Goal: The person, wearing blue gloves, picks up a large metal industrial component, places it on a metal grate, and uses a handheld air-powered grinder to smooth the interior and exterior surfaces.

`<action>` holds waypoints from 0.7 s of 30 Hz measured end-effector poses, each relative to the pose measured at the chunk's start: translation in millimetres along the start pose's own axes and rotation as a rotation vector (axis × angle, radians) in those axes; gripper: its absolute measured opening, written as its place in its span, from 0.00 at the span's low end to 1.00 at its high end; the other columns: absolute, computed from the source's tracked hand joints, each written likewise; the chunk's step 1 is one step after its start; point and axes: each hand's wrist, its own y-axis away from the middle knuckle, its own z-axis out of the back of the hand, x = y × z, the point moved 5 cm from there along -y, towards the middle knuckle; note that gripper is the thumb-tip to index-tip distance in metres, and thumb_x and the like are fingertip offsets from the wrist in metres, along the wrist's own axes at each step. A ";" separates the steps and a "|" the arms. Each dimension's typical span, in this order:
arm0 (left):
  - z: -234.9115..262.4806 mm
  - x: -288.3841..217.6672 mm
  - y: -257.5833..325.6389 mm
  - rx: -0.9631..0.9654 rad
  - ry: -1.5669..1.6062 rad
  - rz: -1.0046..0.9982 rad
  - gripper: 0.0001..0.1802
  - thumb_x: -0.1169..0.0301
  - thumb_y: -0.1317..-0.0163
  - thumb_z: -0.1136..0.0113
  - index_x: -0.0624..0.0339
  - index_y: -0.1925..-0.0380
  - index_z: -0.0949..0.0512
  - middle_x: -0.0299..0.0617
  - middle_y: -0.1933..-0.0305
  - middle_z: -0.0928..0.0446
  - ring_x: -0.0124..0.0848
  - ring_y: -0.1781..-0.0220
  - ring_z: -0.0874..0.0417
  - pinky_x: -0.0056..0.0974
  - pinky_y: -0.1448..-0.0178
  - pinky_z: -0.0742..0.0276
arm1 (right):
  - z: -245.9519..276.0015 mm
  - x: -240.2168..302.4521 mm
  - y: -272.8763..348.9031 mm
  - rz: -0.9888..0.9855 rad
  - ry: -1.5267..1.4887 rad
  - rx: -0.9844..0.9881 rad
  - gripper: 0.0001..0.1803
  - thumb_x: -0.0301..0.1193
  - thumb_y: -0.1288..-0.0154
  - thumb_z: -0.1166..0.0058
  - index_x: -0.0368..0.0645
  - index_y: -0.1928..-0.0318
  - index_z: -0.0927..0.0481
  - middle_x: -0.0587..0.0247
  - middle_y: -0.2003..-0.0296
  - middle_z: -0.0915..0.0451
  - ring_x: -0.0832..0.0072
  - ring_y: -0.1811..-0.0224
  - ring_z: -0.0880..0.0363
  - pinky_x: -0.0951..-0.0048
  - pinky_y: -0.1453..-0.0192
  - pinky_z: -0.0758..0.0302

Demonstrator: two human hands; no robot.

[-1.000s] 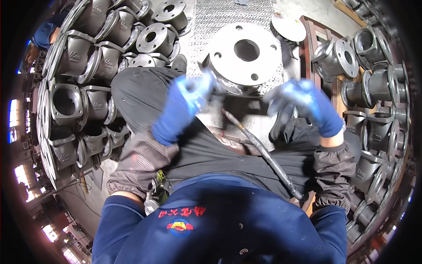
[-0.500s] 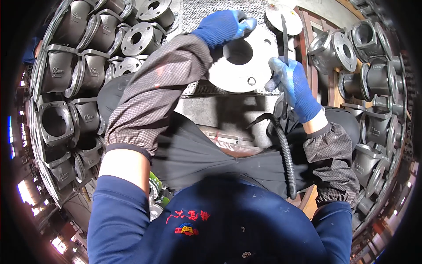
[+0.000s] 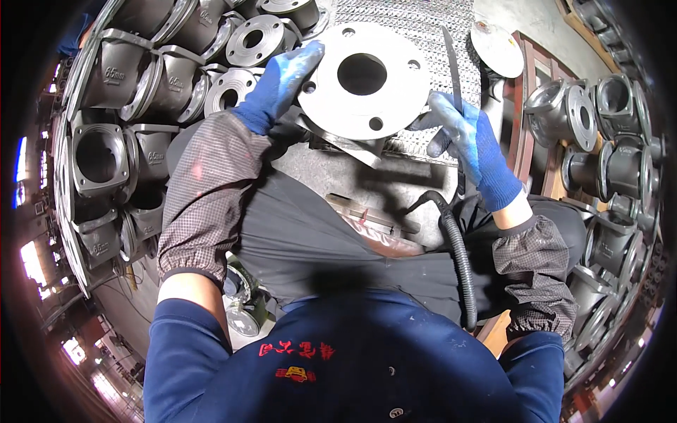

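Observation:
A grey metal pipe casting with a round flange point(image 3: 416, 88) faces up in front of me. Its flange has a wide centre hole and several small bolt holes around it; part of its body shows beneath. My left hand point(image 3: 282, 84) grips the flange's left rim, thumb and fingers closed around it. My right hand point(image 3: 476, 144) is closed on a long dark file point(image 3: 452, 63), which points away from me. The fingertips of that hand also reach the flange's lower right edge. Both hands wear blue gloves.
A textured metal work surface point(image 3: 409, 17) lies behind the casting. Stacked flanged castings point(image 3: 116, 74) crowd the left, and more castings point(image 3: 560, 113) stand at right. A pale round disc point(image 3: 497, 49) sits beyond the file. A black corrugated hose point(image 3: 458, 254) curves over my right leg.
My left hand has moved from the flange's far side to its left rim. The casting has turned and shifted left across the work surface. My right hand keeps the file.

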 end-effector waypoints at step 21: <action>-101.0 -118.8 -6.6 0.048 0.072 0.257 0.15 0.65 0.41 0.42 0.70 0.65 0.23 0.41 0.79 0.25 0.24 0.78 0.24 0.30 0.73 0.28 | 70.8 -46.5 38.8 -0.098 -0.069 -0.207 0.15 0.31 0.36 0.51 0.34 0.54 0.24 0.70 0.73 0.26 0.87 0.80 0.31 0.86 0.78 0.36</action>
